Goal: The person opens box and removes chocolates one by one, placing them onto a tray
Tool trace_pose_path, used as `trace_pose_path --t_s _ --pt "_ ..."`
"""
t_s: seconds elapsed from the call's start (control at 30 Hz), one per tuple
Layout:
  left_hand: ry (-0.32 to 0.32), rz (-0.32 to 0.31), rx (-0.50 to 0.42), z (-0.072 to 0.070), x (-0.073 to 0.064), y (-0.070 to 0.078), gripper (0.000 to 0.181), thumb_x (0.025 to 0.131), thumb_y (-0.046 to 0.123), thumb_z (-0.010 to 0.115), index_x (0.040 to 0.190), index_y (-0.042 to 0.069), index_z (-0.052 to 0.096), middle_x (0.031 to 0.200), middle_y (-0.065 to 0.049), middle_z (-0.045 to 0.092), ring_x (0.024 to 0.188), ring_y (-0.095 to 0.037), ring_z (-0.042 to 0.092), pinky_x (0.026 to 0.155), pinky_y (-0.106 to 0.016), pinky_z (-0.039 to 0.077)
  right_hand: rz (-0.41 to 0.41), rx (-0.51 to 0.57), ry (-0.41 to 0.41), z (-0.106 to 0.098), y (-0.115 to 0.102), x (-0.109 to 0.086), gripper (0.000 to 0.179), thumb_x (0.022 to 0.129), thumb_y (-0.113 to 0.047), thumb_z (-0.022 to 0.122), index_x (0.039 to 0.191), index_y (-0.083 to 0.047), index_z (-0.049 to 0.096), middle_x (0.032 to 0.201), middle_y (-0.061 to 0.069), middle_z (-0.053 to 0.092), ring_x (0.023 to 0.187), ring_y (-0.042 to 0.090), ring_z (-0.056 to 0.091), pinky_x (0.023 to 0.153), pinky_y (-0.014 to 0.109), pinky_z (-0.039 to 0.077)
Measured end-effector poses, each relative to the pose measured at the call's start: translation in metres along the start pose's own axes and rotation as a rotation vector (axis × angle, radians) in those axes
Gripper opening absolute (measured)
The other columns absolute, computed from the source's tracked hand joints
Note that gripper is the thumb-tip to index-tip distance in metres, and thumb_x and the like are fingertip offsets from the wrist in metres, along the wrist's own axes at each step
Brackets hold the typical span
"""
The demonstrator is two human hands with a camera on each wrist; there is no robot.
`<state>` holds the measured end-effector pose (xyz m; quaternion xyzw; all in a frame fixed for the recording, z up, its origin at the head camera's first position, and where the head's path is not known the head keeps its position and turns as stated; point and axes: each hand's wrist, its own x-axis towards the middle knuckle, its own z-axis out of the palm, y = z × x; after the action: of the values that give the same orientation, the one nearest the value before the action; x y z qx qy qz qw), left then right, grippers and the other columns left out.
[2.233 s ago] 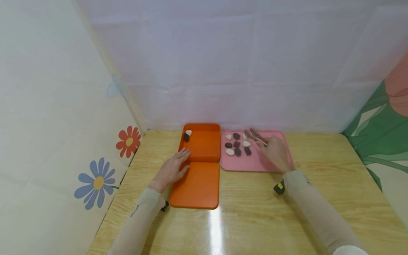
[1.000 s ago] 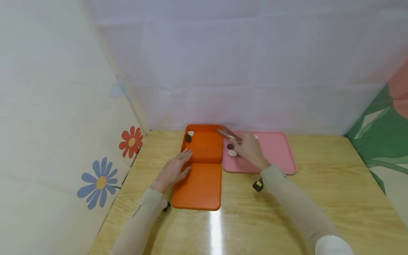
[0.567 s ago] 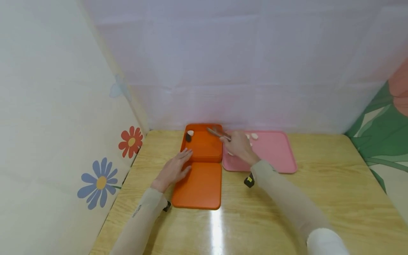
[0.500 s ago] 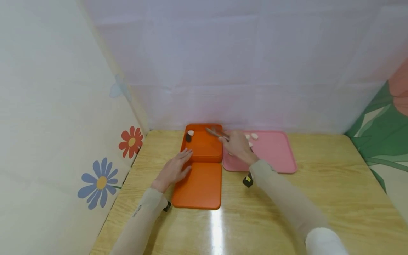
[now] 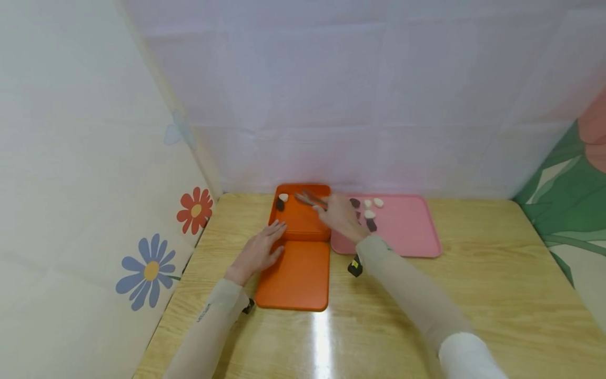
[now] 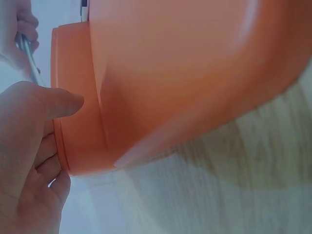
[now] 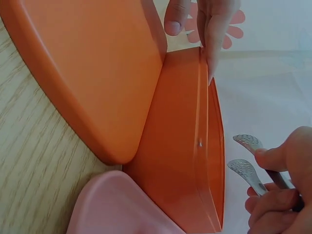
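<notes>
My left hand (image 5: pixel 254 256) holds the near left corner of the orange box (image 5: pixel 306 237). In the left wrist view its thumb (image 6: pixel 68 102) lies on the box's front wall while the fingers reach past the rim. My right hand (image 5: pixel 340 215) grips metal tongs (image 5: pixel 309 199) over the box. Their perforated tips stand apart in the right wrist view, with nothing seen between them. A white piece (image 5: pixel 283 197) and a dark brown piece (image 5: pixel 280 205), both like chocolates, sit in the box's far left corner.
Right of the box is a pink tray (image 5: pixel 409 231) with several white and dark pieces, partly hidden by the right hand. The flat orange lid (image 5: pixel 295 279) lies in front of the box. A draped cloth (image 5: pixel 379 131) stands right behind both on the wooden table (image 5: pixel 379 316).
My right hand has carried the tongs left from above the pink tray to over the orange box. My left hand has stayed at the box corner.
</notes>
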<state>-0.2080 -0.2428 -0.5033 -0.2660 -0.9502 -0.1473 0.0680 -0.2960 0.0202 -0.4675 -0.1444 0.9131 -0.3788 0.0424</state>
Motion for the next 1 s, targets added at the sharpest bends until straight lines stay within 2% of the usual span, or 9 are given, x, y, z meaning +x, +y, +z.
trace_pose_path --t_s 0.17,0.33,0.5,0.67,0.87,1.0 --pt "-0.008 0.000 -0.010 -0.003 0.002 0.001 0.061 0.100 0.012 0.076 0.154 -0.005 0.053 0.160 -0.022 0.053 0.152 -0.040 0.046 0.119 -0.057 0.044 -0.027 -0.034 0.011 0.008 -0.004 0.008 0.038 0.106 -0.035 0.068 0.131 -0.008 0.078 0.055 0.001 0.051 0.042 0.009 0.037 0.038 0.023 0.029" --pt "-0.019 -0.011 -0.022 -0.005 0.004 0.003 0.061 0.100 0.013 0.076 0.155 -0.004 0.053 0.161 -0.021 0.052 0.153 -0.039 0.045 0.120 -0.057 0.043 -0.062 -0.024 0.014 0.017 -0.007 0.013 0.034 0.106 -0.032 0.068 0.122 -0.005 0.081 0.056 0.003 0.058 0.041 0.010 0.042 0.037 0.023 0.032" --pt "-0.028 -0.014 -0.011 -0.004 0.000 0.002 0.062 0.100 0.012 0.076 0.154 -0.006 0.052 0.161 -0.022 0.052 0.153 -0.041 0.045 0.120 -0.059 0.042 -0.096 -0.093 0.037 0.030 -0.012 0.017 0.033 0.106 -0.034 0.069 0.114 -0.005 0.082 0.062 0.003 0.064 0.044 0.009 0.044 0.039 0.022 0.032" --pt "-0.040 -0.030 -0.021 -0.001 -0.001 -0.001 0.062 0.100 0.012 0.075 0.156 -0.004 0.052 0.162 -0.021 0.051 0.154 -0.039 0.044 0.122 -0.058 0.041 -0.094 -0.094 0.043 0.038 -0.014 0.021 0.034 0.105 -0.032 0.070 0.119 -0.003 0.081 0.067 0.003 0.067 0.044 0.010 0.047 0.040 0.022 0.034" --pt "-0.031 -0.030 -0.025 0.001 -0.001 -0.001 0.062 0.100 0.012 0.075 0.156 -0.003 0.052 0.161 -0.020 0.052 0.154 -0.038 0.044 0.121 -0.057 0.043 -0.083 -0.115 0.059 0.046 -0.016 0.024 0.030 0.104 -0.031 0.071 0.099 -0.004 0.081 0.067 0.003 0.067 0.050 0.012 0.052 0.045 0.025 0.039" --pt "-0.022 -0.028 -0.021 0.000 -0.001 0.001 0.061 0.100 0.011 0.075 0.155 -0.004 0.052 0.161 -0.021 0.052 0.153 -0.039 0.045 0.121 -0.058 0.042 -0.059 -0.121 0.068 0.054 -0.016 0.023 0.028 0.103 -0.031 0.071 0.099 -0.005 0.081 0.078 0.005 0.073 0.058 0.015 0.059 0.051 0.028 0.046"
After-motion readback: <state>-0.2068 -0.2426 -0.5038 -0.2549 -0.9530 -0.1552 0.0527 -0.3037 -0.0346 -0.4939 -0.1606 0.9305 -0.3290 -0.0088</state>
